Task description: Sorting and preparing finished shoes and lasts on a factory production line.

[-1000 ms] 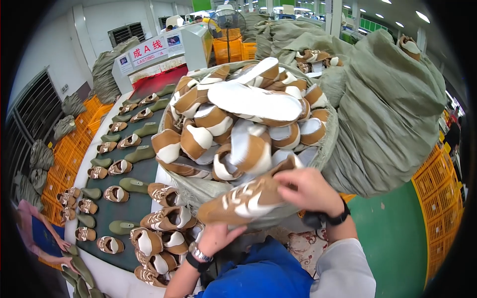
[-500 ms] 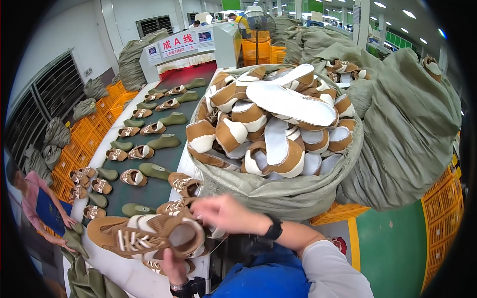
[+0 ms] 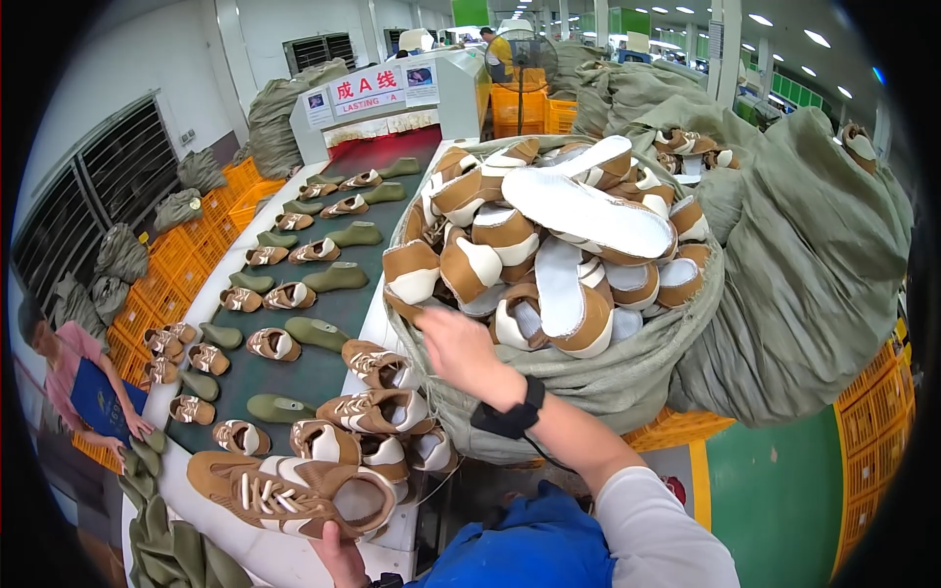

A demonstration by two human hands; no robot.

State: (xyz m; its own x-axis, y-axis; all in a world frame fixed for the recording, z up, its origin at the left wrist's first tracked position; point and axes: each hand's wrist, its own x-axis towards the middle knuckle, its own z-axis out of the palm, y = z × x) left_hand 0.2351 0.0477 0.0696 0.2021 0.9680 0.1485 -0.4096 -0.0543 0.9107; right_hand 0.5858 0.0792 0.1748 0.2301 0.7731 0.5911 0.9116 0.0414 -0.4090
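My left hand (image 3: 340, 555) grips a brown shoe upper (image 3: 279, 495) with white laces by its heel end, above the white near edge of the line. My right hand (image 3: 469, 359) reaches over the left rim of a big grey-green sack (image 3: 588, 392) heaped with brown and white shoe uppers (image 3: 470, 265). Its fingertips meet a brown upper just inside the rim, and whether they close on it is hidden. Several uppers (image 3: 372, 409) stand bunched on the near right corner of the line, between my two hands.
Shoe uppers and green shoe lasts (image 3: 335, 276) sit in rows on the dark green belt (image 3: 235, 392). Green lasts (image 3: 186, 559) pile at the near left. Across the line, a person in a pink shirt (image 3: 83, 343) handles lasts. Another bulging sack (image 3: 784, 284) and orange crates (image 3: 872, 461) stand right.
My right hand has moved from the bunched uppers up and away to the sack's rim. The shoe upper in my left hand has shifted slightly nearer me. A small upper behind it now shows.
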